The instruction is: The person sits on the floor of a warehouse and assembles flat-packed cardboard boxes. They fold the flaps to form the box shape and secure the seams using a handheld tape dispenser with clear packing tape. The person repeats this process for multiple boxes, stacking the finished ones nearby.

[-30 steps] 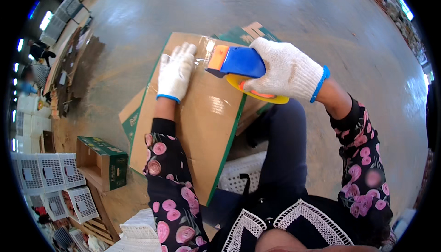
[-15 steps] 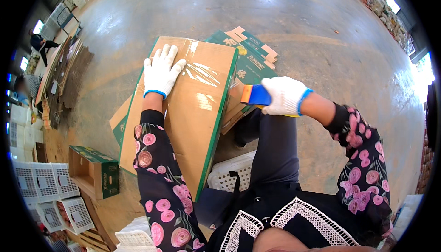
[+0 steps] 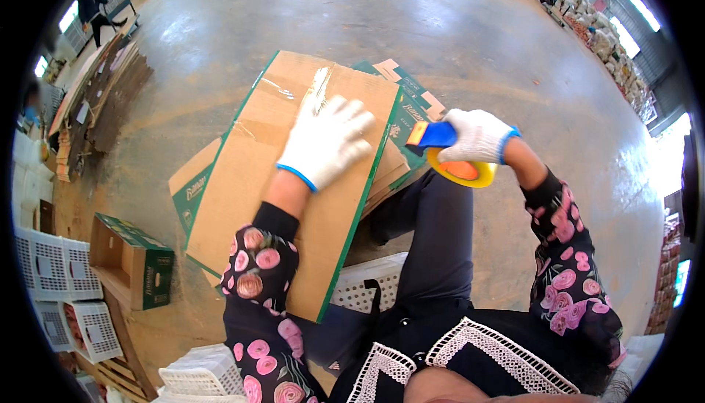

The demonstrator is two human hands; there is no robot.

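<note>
In front of me lies a brown cardboard carton (image 3: pixel 250 190) with green edges, angled across a pile of green printed carton sheets (image 3: pixel 411 117). Clear tape (image 3: pixel 317 89) shines on its upper part. My left hand (image 3: pixel 328 142), in a white knit glove with a blue cuff, rests on the carton with fingers spread and is slightly blurred. Off the carton's right edge, my gloved right hand (image 3: pixel 477 133) grips a blue and yellow tape dispenser (image 3: pixel 436 136). The dispenser's orange-tipped end points left, toward the carton.
A green and brown open box (image 3: pixel 156 278) stands on the floor at left, near white plastic crates (image 3: pixel 55 263). Another white crate (image 3: pixel 363 285) sits by my legs. Cardboard sheets (image 3: pixel 92 109) are stacked at far left, with a person (image 3: pixel 92 10) beyond. Sacks line the right wall.
My left hand has slid right and nearer across the carton. The right hand has drawn the dispenser away from the carton's edge, to the right; its yellow tape roll now shows.
</note>
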